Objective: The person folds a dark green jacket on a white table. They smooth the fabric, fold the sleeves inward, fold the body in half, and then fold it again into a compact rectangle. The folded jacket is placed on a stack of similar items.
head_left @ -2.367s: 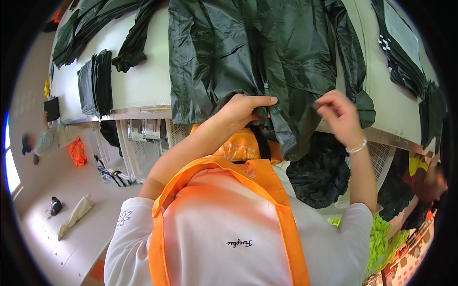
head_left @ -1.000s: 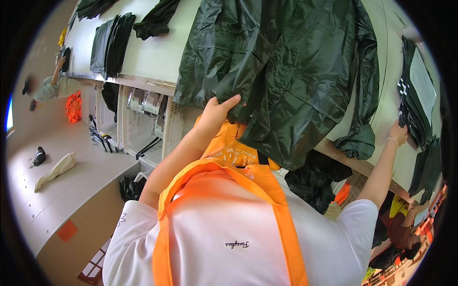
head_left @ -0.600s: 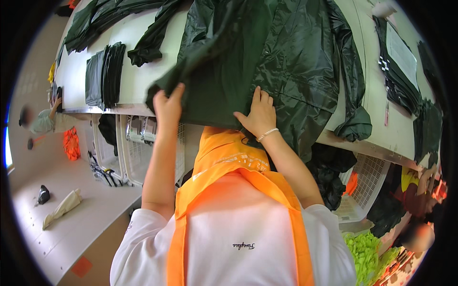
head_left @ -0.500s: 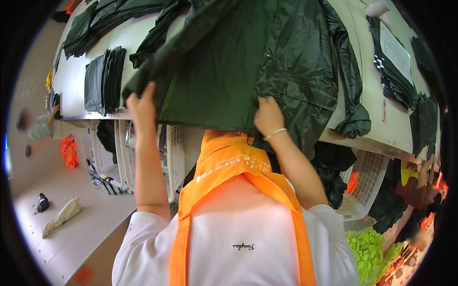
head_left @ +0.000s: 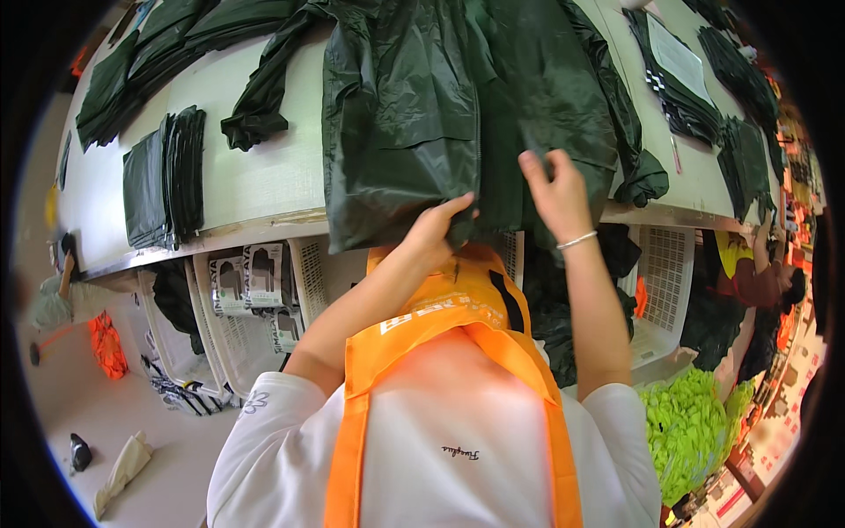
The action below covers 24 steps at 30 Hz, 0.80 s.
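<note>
A dark green, shiny raincoat-like jacket [head_left: 400, 150] lies spread on the table, its hem hanging over the near edge. Its left front panel lies flat, with the front edge running down the middle. My left hand [head_left: 438, 227] is closed on the lower corner of that front edge, at the hem. Over the right front panel, my right hand [head_left: 559, 195] has thumb and fingers apart, with nothing gripped; whether it touches the cloth is hard to tell. One jacket sleeve [head_left: 260, 101] stretches out to the left, the other sleeve [head_left: 638, 158] to the right.
A stack of folded dark garments [head_left: 163, 180] stands on the table [head_left: 290, 189] at left. More dark garments with a clear-covered sheet [head_left: 678, 66] lie at right. White plastic baskets [head_left: 664, 290] sit below the edge, beside a bright lime pile [head_left: 691, 431]. Other people work at both sides.
The left front panel, lifted before, now lies over toward the middle. My left hand has moved right with its edge; my right hand has let go of the cloth and shifted right.
</note>
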Available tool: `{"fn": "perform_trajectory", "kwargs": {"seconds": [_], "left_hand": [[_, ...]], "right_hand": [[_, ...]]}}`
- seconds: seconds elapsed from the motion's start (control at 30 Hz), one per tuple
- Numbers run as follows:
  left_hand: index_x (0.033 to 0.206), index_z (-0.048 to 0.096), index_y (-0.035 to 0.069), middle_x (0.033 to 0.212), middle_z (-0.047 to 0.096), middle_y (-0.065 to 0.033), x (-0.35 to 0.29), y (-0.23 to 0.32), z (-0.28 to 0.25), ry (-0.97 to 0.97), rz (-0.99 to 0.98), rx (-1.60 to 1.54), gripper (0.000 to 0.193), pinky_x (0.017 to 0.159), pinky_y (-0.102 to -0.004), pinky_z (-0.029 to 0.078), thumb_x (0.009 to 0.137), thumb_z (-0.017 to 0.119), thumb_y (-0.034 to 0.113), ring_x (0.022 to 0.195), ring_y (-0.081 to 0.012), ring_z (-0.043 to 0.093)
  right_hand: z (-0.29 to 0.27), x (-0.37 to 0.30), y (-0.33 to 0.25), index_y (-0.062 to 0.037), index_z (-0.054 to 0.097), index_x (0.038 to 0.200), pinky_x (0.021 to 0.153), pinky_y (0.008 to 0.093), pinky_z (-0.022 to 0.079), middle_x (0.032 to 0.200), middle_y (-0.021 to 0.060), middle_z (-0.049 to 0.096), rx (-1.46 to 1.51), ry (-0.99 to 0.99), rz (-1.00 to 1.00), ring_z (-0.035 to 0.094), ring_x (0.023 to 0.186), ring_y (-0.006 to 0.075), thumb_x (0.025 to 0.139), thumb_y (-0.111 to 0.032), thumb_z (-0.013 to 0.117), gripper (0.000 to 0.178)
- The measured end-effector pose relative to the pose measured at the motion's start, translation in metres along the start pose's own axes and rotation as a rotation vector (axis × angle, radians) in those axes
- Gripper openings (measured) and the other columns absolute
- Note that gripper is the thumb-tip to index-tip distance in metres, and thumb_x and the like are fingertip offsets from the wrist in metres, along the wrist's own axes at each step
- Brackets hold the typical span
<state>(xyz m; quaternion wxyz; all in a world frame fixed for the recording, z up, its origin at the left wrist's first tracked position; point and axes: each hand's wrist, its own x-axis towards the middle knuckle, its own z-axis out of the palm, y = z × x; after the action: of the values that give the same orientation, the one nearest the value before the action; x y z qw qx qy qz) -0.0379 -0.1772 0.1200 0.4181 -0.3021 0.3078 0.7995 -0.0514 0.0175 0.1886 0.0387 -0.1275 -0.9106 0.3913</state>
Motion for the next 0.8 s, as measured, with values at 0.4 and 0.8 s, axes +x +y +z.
{"fn": "perform_trajectory", "kwargs": {"seconds": [0.4, 0.8], "left_hand": [[0.096, 0.064, -0.001, 0.093, 0.066, -0.009, 0.067, -0.014, 0.019, 0.021, -0.013, 0.096, 0.026, 0.077, -0.0309, 0.049, 0.08, 0.07, 0.019, 0.081, -0.0199, 0.062], [0.108, 0.059, 0.001, 0.103, 0.064, -0.0088, 0.079, -0.026, 0.005, 0.01, 0.069, 0.203, 0.032, 0.078, -0.0337, 0.051, 0.094, 0.052, 0.028, 0.09, -0.0195, 0.061]], "right_hand": [[0.047, -0.05, 0.084, 0.0028, 0.056, 0.069, 0.055, 0.0325, 0.037, 0.057, 0.0065, 0.051, 0.234, -0.031, 0.343, 0.043, 0.054, 0.0154, 0.093, -0.033, 0.052, 0.044], [0.073, -0.046, 0.01, -0.0071, 0.054, 0.116, 0.078, 0.0406, 0.047, 0.095, 0.0135, 0.058, -0.288, 0.035, -0.176, 0.056, 0.092, 0.0331, 0.083, -0.006, 0.056, 0.033]]}}
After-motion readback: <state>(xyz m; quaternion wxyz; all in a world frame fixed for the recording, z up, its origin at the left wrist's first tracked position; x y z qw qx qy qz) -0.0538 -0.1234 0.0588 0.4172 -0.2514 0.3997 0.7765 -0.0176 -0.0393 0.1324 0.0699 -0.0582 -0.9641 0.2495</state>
